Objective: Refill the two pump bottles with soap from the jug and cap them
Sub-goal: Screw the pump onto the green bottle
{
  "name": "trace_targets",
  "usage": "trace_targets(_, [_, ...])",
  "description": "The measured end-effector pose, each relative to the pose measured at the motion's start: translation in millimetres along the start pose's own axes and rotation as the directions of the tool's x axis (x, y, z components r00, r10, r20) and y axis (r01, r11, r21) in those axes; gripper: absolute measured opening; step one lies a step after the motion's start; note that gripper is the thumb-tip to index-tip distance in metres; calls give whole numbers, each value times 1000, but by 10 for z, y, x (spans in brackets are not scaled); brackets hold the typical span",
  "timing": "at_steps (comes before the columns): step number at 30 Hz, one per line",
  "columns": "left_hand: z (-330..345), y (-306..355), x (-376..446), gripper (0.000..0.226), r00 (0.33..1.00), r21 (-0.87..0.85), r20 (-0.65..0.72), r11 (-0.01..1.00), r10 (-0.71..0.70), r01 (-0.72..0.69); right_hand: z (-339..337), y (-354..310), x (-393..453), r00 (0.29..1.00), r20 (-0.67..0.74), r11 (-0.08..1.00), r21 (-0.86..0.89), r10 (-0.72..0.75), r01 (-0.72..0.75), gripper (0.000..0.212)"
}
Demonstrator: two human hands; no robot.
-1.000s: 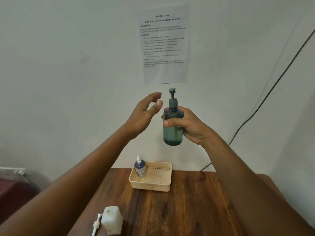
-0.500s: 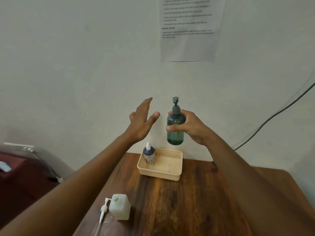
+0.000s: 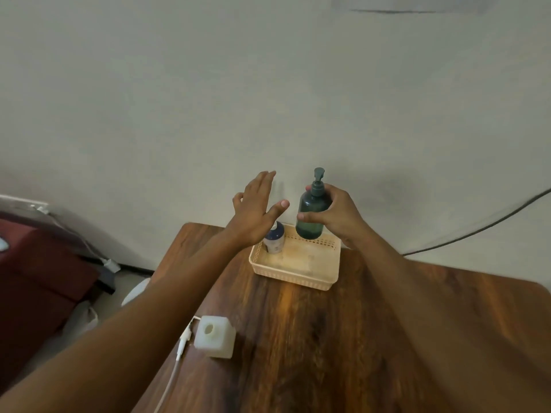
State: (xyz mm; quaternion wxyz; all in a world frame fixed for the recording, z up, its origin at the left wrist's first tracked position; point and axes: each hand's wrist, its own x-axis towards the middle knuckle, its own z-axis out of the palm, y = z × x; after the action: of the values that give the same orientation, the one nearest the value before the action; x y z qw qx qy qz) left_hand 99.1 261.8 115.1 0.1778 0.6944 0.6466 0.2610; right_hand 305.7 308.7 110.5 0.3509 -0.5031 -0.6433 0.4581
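My right hand (image 3: 340, 217) grips a dark green pump bottle (image 3: 312, 214) with its pump cap on, held upright just above the back edge of a cream basket (image 3: 298, 277). My left hand (image 3: 256, 210) is open with fingers spread, to the left of the green bottle and not touching it. A small blue and white bottle (image 3: 275, 238) with a white top stands in the basket's back left corner, partly hidden by my left hand. A white square bottle (image 3: 214, 341) with an open neck stands on the wooden table (image 3: 328, 338), and its white pump (image 3: 185, 338) lies beside it.
The table meets a pale wall at the back. A black cable (image 3: 477, 231) runs along the wall at the right. Left of the table sit dark red furniture (image 3: 35, 278) and a white plug (image 3: 111, 265) on the floor.
The view has tilted downward, showing more of the table. My right hand has lowered the green bottle toward the basket. My left hand has opened flat and stays beside it.
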Motion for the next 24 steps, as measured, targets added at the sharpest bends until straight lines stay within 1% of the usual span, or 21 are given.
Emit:
trace_targets(3, [167,-258,63,72,1000,16,8,1000,-20,20,167,248,122,999,-28,999,-47,23,-24,78])
trace_targets(7, [330,-520,132,81,999,8,24,999,-46,45,369,545,301,996,-60,992,-104,64,-70,78])
trace_targets(13, [573,-854,226,77,996,17,42,997,-72,72,652,967,518,988,-126,978,-174,90,-112,67])
trace_targets(17, [677,-1011,248,74,995,33,50,996,-84,83,785,1236,564,983,-179,972,-224,36,-77,60])
trace_targets(18, [697,-1044,245,73,995,36,53,996,-85,83,819,1309,572,982,-186,965,-252,22,-70,61])
trace_targets(21, [726,-1115,228,73,993,38,65,995,-95,93,915,1496,594,982,-186,937,-338,24,-87,73])
trace_targets(24, [744,-1156,208,74,991,37,72,993,-111,109,1009,1619,605,981,-192,928,-359,30,-98,75])
